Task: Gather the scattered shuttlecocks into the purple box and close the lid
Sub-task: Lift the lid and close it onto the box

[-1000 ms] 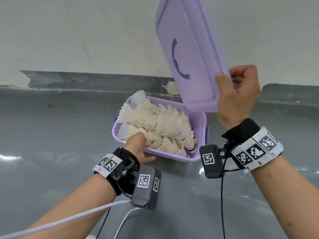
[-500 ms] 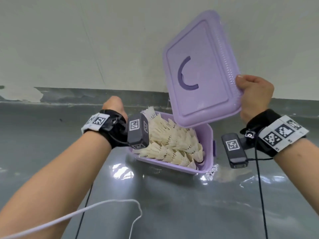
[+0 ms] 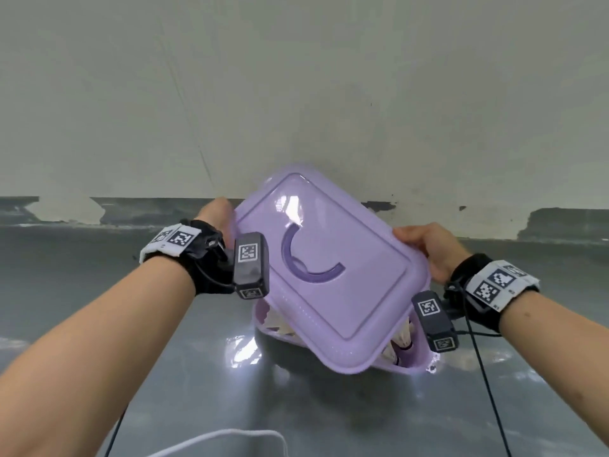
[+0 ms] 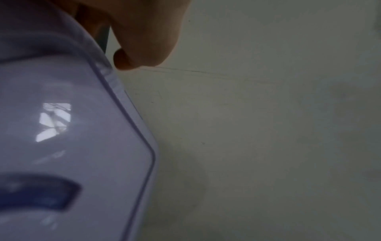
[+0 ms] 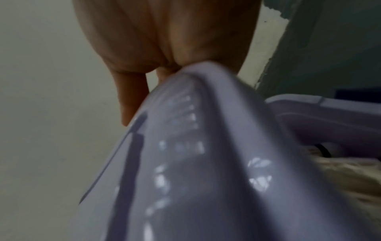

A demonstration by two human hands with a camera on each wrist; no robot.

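lid point(image 3: 333, 278) held tilted over purple box point(image 3: 416, 363), not seated, skewed across it. left hand point(image 3: 216, 215) grip clamped on lid's far left edge; right hand point(image 3: 428, 249) grip clamped on right edge. shuttlecocks point(image 3: 400, 341) inside box, showing under lid's near edge. box on grey floor point(image 3: 184, 374) by wall point(image 3: 296, 94).
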